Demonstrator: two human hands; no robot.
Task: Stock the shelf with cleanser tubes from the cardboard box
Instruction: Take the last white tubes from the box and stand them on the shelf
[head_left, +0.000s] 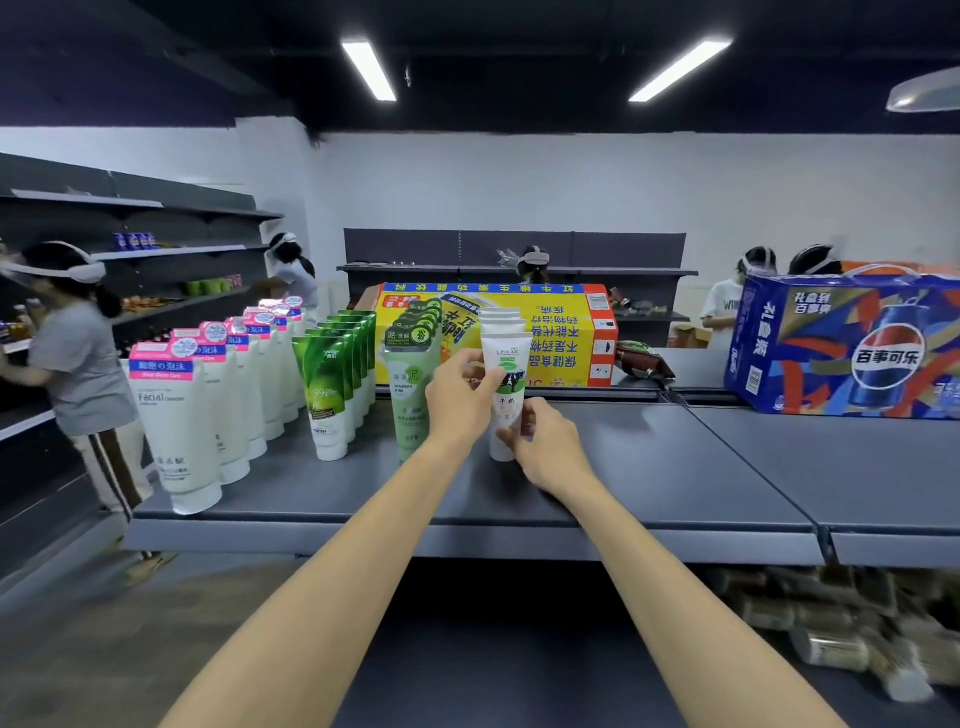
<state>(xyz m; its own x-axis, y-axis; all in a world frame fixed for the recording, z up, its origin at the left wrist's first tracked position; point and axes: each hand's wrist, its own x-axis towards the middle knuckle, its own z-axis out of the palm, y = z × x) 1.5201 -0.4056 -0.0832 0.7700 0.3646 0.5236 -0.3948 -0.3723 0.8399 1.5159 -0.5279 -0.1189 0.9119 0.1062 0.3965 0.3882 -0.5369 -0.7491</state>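
A white cleanser tube (508, 382) with a green tree label stands cap-down on the grey shelf (675, 467), at the front of a short row of like tubes. My left hand (457, 397) grips its upper left side. My right hand (545, 447) pinches it low down near the cap. To the left stand rows of pale green tubes (410, 395), bright green tubes (327, 384) and white tubes with pink tops (176, 415). No cardboard box of tubes is in view.
A yellow carton (561, 338) stands behind the rows. A blue Pepsi case (852, 348) sits at the right on the adjoining shelf. Several people with headsets work at other shelves left and behind. Packaged goods lie on the lower shelf at bottom right (841, 634).
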